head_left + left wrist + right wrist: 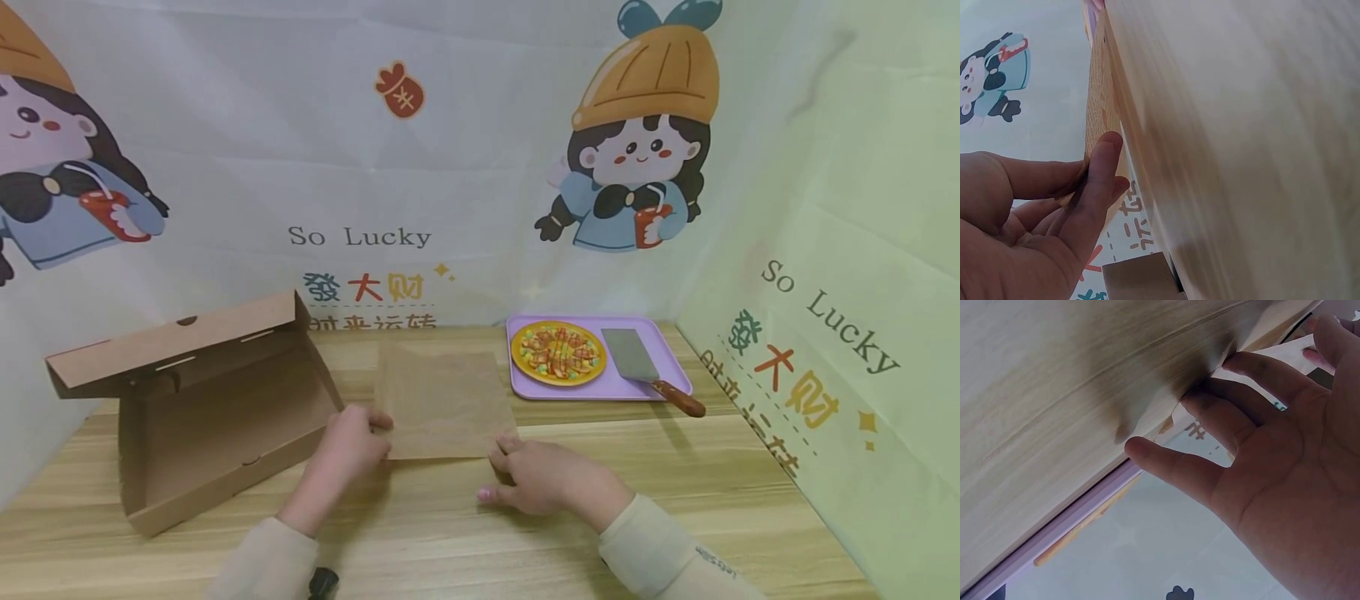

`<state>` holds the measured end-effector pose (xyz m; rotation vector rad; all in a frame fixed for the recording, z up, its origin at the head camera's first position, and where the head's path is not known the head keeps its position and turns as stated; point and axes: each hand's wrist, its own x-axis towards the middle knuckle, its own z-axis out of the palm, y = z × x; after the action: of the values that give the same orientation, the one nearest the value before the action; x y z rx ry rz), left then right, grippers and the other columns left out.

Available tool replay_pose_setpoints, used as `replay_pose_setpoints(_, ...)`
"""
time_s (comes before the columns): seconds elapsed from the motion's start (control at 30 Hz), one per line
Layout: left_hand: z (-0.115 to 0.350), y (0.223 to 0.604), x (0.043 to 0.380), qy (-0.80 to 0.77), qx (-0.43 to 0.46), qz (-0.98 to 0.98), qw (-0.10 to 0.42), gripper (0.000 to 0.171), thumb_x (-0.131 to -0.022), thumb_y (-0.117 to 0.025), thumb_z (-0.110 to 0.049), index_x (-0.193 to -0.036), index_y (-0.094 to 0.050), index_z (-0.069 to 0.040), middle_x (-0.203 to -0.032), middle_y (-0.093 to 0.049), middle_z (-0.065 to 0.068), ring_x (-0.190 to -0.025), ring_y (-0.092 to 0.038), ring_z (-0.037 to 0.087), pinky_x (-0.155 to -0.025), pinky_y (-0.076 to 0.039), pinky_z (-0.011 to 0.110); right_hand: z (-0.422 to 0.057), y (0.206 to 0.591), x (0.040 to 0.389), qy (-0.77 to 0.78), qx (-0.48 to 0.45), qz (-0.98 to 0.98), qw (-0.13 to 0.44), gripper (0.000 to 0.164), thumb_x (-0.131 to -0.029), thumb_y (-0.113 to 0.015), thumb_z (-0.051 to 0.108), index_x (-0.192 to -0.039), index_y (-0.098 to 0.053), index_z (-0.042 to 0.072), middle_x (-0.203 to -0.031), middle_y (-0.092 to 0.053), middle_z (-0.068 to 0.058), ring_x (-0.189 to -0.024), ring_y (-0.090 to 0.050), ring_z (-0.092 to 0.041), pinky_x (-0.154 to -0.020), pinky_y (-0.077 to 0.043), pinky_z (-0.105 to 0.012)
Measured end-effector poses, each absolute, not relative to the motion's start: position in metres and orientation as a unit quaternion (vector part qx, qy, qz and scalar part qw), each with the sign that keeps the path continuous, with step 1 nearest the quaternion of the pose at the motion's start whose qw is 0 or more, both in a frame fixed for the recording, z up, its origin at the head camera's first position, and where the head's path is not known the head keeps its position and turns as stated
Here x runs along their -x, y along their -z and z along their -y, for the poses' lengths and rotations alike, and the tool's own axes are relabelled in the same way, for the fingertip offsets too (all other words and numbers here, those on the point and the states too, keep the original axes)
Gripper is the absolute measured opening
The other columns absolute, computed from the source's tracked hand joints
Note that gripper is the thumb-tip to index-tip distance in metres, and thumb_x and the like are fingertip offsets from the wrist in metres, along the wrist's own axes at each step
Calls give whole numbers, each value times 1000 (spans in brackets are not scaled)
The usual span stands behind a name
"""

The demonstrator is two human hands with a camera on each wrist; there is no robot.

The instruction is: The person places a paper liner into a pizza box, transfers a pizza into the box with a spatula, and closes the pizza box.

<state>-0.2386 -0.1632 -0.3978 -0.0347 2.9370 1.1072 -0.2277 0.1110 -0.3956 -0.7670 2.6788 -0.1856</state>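
Note:
A square sheet of brown paper (pixel 442 404) lies on the wooden table in front of me. My left hand (pixel 356 437) is at its near left corner. In the left wrist view, thumb and fingers pinch the paper's edge (pixel 1100 94), which shows fine print. My right hand (pixel 540 475) is at the near right corner, its fingertips touching there and the thumb spread away. The right wrist view shows this hand (pixel 1285 450) with fairly straight, parted fingers against the tabletop and the sheet's edge.
Left of the paper stands a brown cardboard box (pixel 195 497), lid raised. At the back right, a purple tray (pixel 660 342) holds a pizza (pixel 558 354) with a yellow rim and a metal spatula (pixel 633 354), its wooden handle jutting over the tray's edge. Printed cloth walls enclose the table.

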Motion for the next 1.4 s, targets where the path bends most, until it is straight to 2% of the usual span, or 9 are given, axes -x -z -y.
replay_pose_setpoints(0.17,163,397,238,-345,9,-938,-3,45,-75,-65,7,-119,-76,5,-124,-75,27,-105,-66,36,-75,-57,34,-111,395,229,70,271,-943,178,79,-104,-57,61,-161,-46,8,-174,-33,-17,-160,-38,-33,-132,-34,-48)
replay_pose_setpoints(0.33,162,396,237,-352,12,-936,-7,49,-74,-66,6,-122,-76,3,-130,-73,26,-111,-63,38,-86,-57,43,-111,397,231,52,273,-944,175,79,-103,-55,65,-160,-48,11,-174,-34,-15,-160,-39,-33,-130,-33,-60)
replay_pose_setpoints(0.43,161,395,237,-362,12,-932,-11,50,-74,-65,6,-123,-76,4,-129,-73,26,-106,-63,35,-80,-56,37,-112,396,231,44,276,-944,177,80,-103,-53,67,-160,-48,11,-174,-34,-12,-160,-38,-31,-130,-29,-66)
replay_pose_setpoints(0.53,160,394,236,-366,9,-930,-15,49,-74,-65,6,-122,-76,4,-128,-74,26,-102,-65,32,-75,-55,32,-113,396,231,42,276,-943,179,81,-103,-52,67,-160,-48,10,-174,-35,-12,-161,-37,-28,-131,-27,-66)
replay_pose_setpoints(0.73,159,393,235,-382,15,-924,-15,48,-77,-66,7,-124,-75,4,-129,-72,28,-98,-69,28,-75,-57,32,-114,392,232,35,277,-944,176,80,-103,-54,67,-160,-49,10,-174,-36,-11,-161,-37,-28,-131,-27,-66)
replay_pose_setpoints(1.1,156,393,232,-409,26,-912,-8,46,-80,-66,7,-125,-74,5,-131,-70,32,-72,-74,14,-67,-55,26,-114,387,231,37,268,-947,173,77,-103,-54,66,-158,-51,12,-173,-36,-12,-161,-38,-29,-131,-27,-67)
replay_pose_setpoints(1.23,155,392,230,-437,25,-899,-5,44,-80,-66,9,-124,-73,7,-130,-69,34,-70,-75,15,-66,-60,26,-115,386,230,45,268,-947,172,75,-104,-53,66,-158,-52,14,-173,-36,-13,-160,-39,-31,-130,-27,-67)
replay_pose_setpoints(1.4,159,387,226,-488,18,-873,10,43,-84,-64,12,-126,-69,13,-136,-61,41,-73,-79,22,-71,-68,34,-116,382,229,76,272,-944,168,71,-105,-52,64,-155,-55,13,-173,-36,-16,-160,-38,-34,-129,-28,-68)
